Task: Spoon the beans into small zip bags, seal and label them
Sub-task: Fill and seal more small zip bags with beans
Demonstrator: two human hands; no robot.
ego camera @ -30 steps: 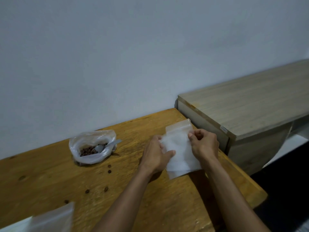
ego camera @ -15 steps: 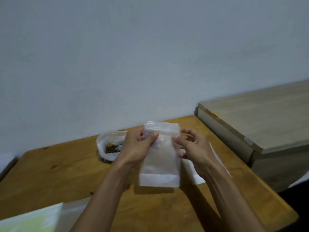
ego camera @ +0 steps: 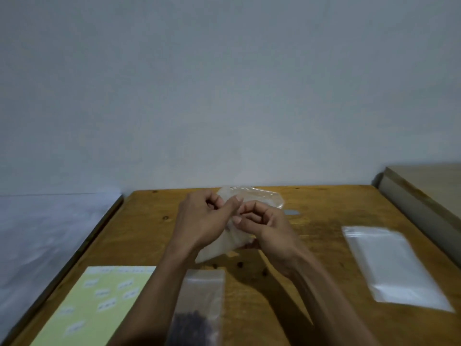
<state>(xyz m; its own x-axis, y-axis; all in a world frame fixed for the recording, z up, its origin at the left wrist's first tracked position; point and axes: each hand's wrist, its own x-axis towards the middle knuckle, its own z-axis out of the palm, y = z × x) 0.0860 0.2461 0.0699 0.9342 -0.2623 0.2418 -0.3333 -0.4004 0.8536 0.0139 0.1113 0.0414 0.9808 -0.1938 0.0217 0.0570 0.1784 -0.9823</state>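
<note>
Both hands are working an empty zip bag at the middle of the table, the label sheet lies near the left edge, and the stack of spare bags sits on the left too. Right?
Not quite. The head view shows the stack of spare bags on the right side of the table. The rest holds: left hand and right hand hold the zip bag, label sheet left.

The bench (ego camera: 311, 245) is varnished wood, warm orange-brown with visible grain and dark knots, giving a soft sheen. The small zip bag (ego camera: 219, 245) pinched between both hands is thin, cloudy-clear plastic film, crumpled and limp. The stack of empty bags (ego camera: 391, 265) at the right is smooth, glossy clear plastic that catches white glare. The filled bag (ego camera: 199, 303) near the front edge is the same clear film, with dark matt beans (ego camera: 190, 323) showing through. The label sheet (ego camera: 99, 303) is matt pale-green paper carrying white paper stickers. The cabinet (ego camera: 429, 191) at the right is pale, matt wood-grain board. The wall (ego camera: 224, 96) is matt and smooth.
</note>
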